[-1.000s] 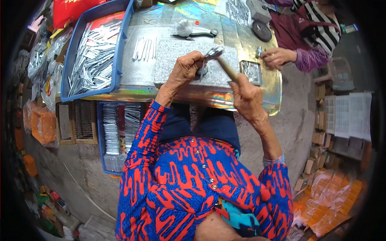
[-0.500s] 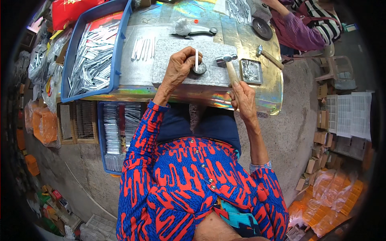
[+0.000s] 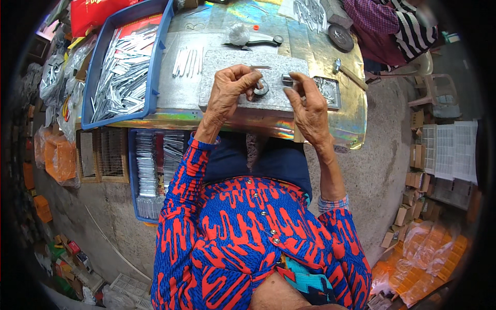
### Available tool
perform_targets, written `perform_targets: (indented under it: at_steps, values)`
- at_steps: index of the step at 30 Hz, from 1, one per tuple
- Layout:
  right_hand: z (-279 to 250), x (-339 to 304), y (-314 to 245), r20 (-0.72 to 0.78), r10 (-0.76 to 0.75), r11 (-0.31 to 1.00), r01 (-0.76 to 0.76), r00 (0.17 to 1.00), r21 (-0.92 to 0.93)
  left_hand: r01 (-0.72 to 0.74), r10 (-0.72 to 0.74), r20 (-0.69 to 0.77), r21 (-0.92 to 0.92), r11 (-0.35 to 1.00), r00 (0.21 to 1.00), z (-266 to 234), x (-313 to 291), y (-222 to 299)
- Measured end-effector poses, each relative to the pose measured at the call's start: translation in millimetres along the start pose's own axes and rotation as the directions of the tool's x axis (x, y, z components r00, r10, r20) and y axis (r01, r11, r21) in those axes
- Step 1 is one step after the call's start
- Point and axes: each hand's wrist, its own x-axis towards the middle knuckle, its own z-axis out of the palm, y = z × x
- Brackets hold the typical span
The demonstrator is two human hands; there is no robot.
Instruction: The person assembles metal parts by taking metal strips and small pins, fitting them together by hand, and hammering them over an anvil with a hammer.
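My left hand [image 3: 231, 89] pinches a thin flat metal strip [image 3: 261, 67], held level above a grey stone slab [image 3: 217, 61]. Just below its fingertips, on the slab, sits a small round dark piece [image 3: 262, 89] with a pale centre, partly covered by the fingers. To its right, my right hand [image 3: 311, 106] hovers with thumb and forefinger apart, holding nothing. A hammer [image 3: 287, 79] lies under that hand; its head shows past the fingertips, and most of its handle is hidden. Beside the right hand is a small dark tray [image 3: 338, 98] of little metal parts.
A blue bin [image 3: 155, 77] of metal strips stands at the left. Several strips [image 3: 187, 62] lie in a row by the slab. Farther back are pliers [image 3: 261, 41] and a plastic bag [image 3: 237, 34]. Another hammer [image 3: 351, 76] lies right, near a person in a striped sleeve [image 3: 413, 31].
My right hand has let go of the hammer, which now lies on the slab. The strip in my left hand has turned from upright to level.
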Motion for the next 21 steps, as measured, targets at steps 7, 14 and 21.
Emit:
perform_targets:
  at_steps: [7, 14, 21]
  values:
    - [17.3, 6.5, -19.6, 0.033, -0.093, 0.830, 0.059, 0.995, 0.555, 0.074, -0.046, 0.176, -0.158, 0.985, 0.983, 20.8, -22.4, 13.4]
    - [12.6, 3.8, -28.4, 0.035, 0.000, 0.443, -0.031, 0.999, 0.896, 0.298, -0.146, 0.363, -0.408, 0.863, 0.920, 35.5, -41.7, 28.0]
    - [15.8, 15.2, -26.8, 0.283, 0.033, 0.249, -0.282, 0.959, 0.926, 0.374, -0.225, 0.422, -0.314, 0.873, 0.878, 32.6, -48.7, 36.4]
